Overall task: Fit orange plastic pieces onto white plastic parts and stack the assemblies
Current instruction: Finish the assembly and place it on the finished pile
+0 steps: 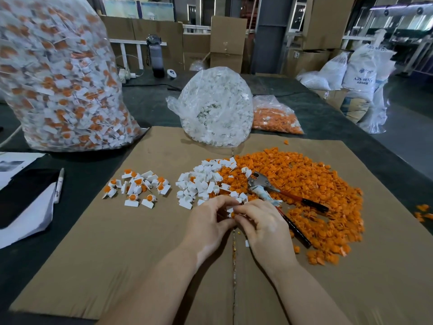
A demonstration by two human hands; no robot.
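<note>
Two hands: left hand [206,221] and right hand [262,226] meet over the middle of the cardboard sheet [131,254], fingertips touching
Left fingers: curled in, pinching a small white plastic part [230,209] from the left
Right fingers: curled too, pinching an orange plastic piece [233,215] that sits right against the white part; can't tell if it's fully seated, it's tiny and mostly hidden by the fingers
Loose white parts: a pile [206,181] just beyond the hands, near the sheet's centre
Loose orange pieces: big spread [311,188] covering the right half of the sheet, touching the white pile, with a few strays [424,213] off the sheet's right edge on the worktop [150,106]
Finished assemblies: small loose heap [137,187] toward the left side of the sheet, more scattered than stacked tbh
Pliers: metal head, red and black handles [278,191], lying on top of the orange spread just beyond the right hand
Bags: huge clear bag of assemblies [58,78] at the far left of the worktop, clear bag of white parts [218,106] at the sheet's far edge, smaller bag of orange pieces [276,118] just right of it
Left edge stuff: marker pen [59,185] beside a black and white folded thing [25,202], can't tell what it is
Far edge: dark water bottle [155,56], cardboard boxes [228,43] behind it
</note>
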